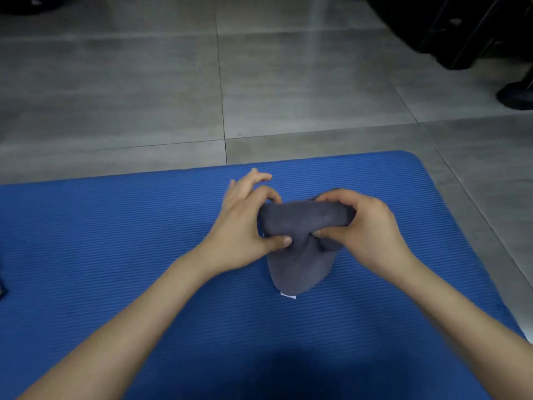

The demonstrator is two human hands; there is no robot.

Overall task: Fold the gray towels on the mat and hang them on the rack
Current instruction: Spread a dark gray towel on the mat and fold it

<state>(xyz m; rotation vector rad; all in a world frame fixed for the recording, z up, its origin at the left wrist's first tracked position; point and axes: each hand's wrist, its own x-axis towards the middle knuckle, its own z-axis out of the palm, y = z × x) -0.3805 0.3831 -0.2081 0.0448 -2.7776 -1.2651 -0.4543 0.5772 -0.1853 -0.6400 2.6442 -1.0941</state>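
Your left hand pinches the gray towel at its left end, thumb in front, two fingers lifted free behind. Between your fingers the soft, nappy cloth bunches into a thick roll, its tail drooping below them onto the ribbed blue foam mat. Your right hand clenches the other end. Folding looks midway; hanging lies ahead, no rack in sight.

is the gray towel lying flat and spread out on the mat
No, the left hand and right hand grip the gray towel bunched up over the blue mat.
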